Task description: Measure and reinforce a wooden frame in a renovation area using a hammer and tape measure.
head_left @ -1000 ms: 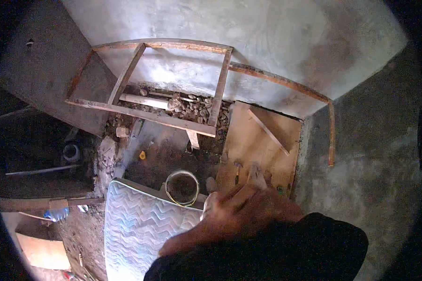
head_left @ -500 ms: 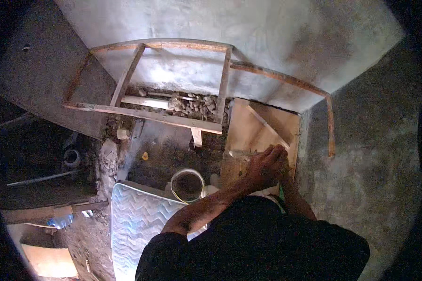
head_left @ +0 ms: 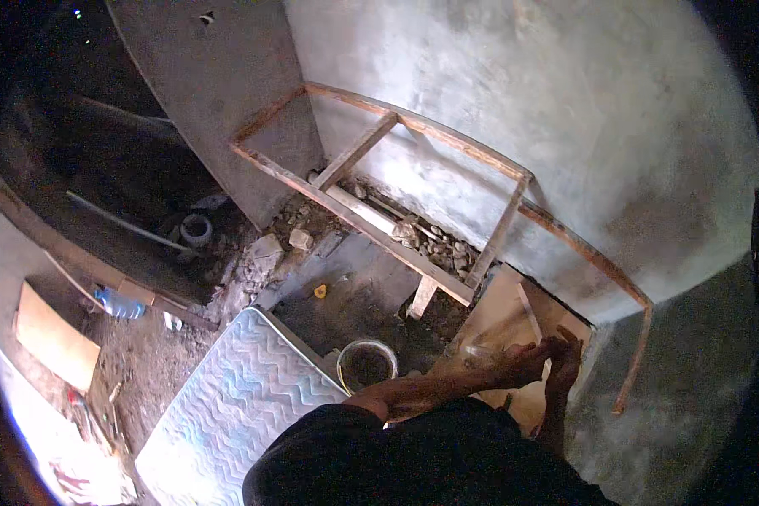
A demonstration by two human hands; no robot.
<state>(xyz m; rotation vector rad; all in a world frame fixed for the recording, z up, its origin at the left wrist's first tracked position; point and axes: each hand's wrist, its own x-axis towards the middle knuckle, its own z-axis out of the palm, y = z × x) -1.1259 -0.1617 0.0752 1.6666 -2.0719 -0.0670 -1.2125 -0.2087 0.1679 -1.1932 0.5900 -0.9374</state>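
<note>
Both hands [head_left: 533, 361] moved across the board [head_left: 489, 314] to the thin strip's [head_left: 528, 310] near end as the view turned left.

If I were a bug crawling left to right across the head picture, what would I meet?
Tan board → blue bottle → patterned mattress → pale ring → left hand → right hand → frame's right-end bar.

On my feed I see a mattress [head_left: 236, 405] left of the plywood sheet [head_left: 491, 312]; a wood strip [head_left: 529, 308] lies on the sheet, and beyond both a wooden frame [head_left: 354, 218] runs before the wall [head_left: 632, 152].
</note>
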